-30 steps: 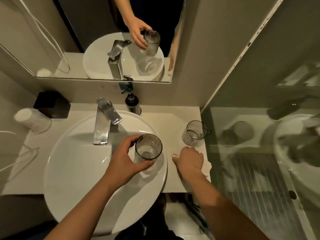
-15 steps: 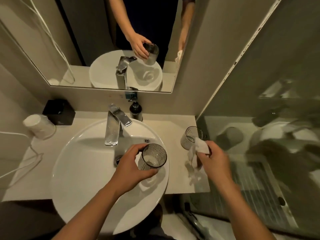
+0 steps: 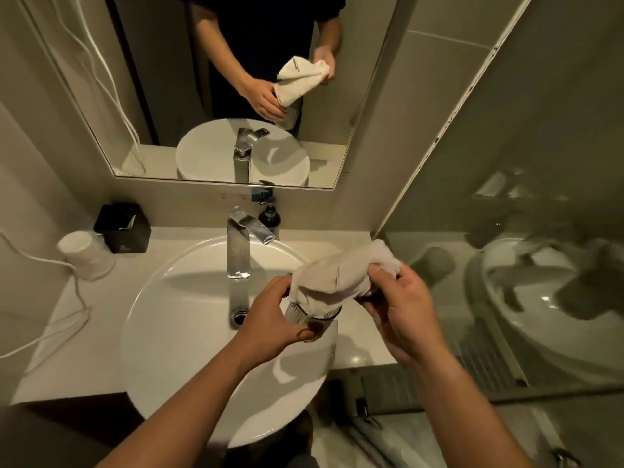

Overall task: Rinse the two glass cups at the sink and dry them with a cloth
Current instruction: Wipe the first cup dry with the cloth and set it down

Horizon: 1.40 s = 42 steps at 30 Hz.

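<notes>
My left hand (image 3: 270, 315) grips a ribbed glass cup (image 3: 305, 317) above the right rim of the round white sink (image 3: 189, 332). My right hand (image 3: 401, 305) holds a white cloth (image 3: 337, 273) that drapes over the cup's mouth and covers its upper part. The second glass cup is hidden behind the cloth and my right hand. The mirror above repeats both hands, the cloth and the cup.
A chrome tap (image 3: 241, 244) stands at the back of the sink, with a dark soap bottle (image 3: 269, 217) behind it. A black box (image 3: 123, 228) and an upturned white cup (image 3: 86, 253) sit on the left counter. A glass partition (image 3: 506, 265) closes off the right.
My right hand lifted the cloth from the counter and brought it left onto the cup. The left hand kept hold of the cup over the sink. The camera tilted upward.
</notes>
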Tool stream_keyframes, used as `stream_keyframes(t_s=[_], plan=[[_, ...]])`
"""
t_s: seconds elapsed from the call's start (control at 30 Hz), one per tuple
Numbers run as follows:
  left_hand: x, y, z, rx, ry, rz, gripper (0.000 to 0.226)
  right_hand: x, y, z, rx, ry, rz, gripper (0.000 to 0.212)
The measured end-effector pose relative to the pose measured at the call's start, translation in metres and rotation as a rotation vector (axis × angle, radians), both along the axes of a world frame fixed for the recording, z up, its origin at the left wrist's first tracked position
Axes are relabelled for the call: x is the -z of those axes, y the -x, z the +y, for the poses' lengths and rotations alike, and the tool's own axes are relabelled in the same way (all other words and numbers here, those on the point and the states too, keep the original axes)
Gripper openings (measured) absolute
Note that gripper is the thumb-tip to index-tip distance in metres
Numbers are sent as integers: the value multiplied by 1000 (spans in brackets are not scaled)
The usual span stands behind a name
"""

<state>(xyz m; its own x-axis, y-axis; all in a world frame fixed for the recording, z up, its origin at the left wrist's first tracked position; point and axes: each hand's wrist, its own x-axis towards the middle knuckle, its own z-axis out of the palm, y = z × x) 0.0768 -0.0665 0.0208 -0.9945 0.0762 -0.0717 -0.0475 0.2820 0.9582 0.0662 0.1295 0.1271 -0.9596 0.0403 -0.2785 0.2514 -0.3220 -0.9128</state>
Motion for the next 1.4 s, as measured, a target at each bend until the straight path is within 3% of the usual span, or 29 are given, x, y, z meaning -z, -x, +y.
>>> stream_keyframes(t_s=[0.1, 0.23, 0.37, 0.47, 0.57, 0.7, 0.87, 1.13, 1.27, 1.4], plan=[[3, -5, -10, 10, -42, 15, 88, 25, -11, -1, -2, -100, -86, 14], [7, -10, -16, 28, -29, 24, 93, 40, -21, 8, -61, -402, 68, 29], [3, -10, -21, 47, -41, 38, 81, 33, -28, 11, -298, -597, 370, 42], [-1, -10, -22, 82, -25, 52, 73, 24, -27, 19, -542, -745, 425, 51], [-3, -11, -23, 120, -21, 56, 71, 16, -24, 24, -691, -738, 322, 55], [-4, -11, -24, 170, -80, 24, 73, 19, -13, 18, -615, -723, 351, 33], [-9, -9, -26, 181, -237, -45, 69, 23, -8, 3, -537, -712, 396, 35], [-8, -9, -32, 132, -390, -127, 64, 23, -12, 0, -606, -450, 335, 26], [-8, -10, -29, 164, -427, -136, 62, 29, -8, -3, -553, -584, 345, 21], [-8, -10, -28, 175, -437, -134, 59, 25, -11, -7, -604, -708, 467, 31]])
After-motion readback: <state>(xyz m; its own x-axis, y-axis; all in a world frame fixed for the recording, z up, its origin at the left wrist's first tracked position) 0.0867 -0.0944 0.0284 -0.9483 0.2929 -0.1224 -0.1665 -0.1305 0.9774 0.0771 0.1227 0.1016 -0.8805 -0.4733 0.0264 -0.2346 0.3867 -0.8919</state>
